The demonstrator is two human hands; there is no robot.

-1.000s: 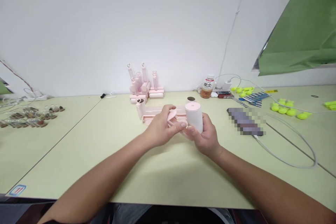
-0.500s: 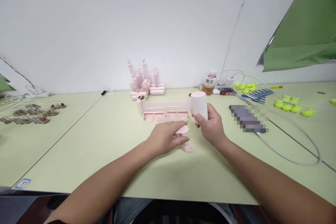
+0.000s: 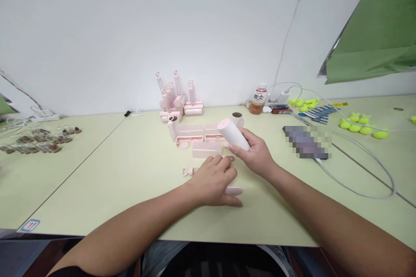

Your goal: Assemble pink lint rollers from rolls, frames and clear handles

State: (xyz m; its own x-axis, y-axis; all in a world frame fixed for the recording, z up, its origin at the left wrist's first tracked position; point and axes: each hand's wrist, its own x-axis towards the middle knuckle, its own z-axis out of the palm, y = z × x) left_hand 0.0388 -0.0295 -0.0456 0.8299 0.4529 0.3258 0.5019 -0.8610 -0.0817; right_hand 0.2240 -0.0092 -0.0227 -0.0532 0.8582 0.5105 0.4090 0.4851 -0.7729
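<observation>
My right hand (image 3: 256, 151) is wrapped round a white roll with a pink end (image 3: 235, 135), tilted up to the left above the table. My left hand (image 3: 214, 180) reaches low over the table, palm down, its thumb stretched out to the right. A pale pink rounded piece (image 3: 234, 191) shows between that thumb and the fingers. Partly covered by the left hand is a clear and pink stick with a heart-shaped loop (image 3: 186, 172). Just beyond lie a translucent pink cover (image 3: 207, 149), an open pink case (image 3: 189, 139) and a small pink disc (image 3: 183, 145).
Two upright rolls, a left one (image 3: 173, 130) and a right one (image 3: 238, 117), flank the cases. Assembled pink pieces (image 3: 178, 104) stand by the wall. Rightward are a bottle (image 3: 259, 98), a charging phone (image 3: 305, 143), its cable and yellow-green figures (image 3: 360, 124). Small bagged items (image 3: 39, 140) lie far left.
My left hand has come nearer to me and lower, with the pale pink piece. My right hand has tipped the white roll leftward, uncovering the upright roll behind it.
</observation>
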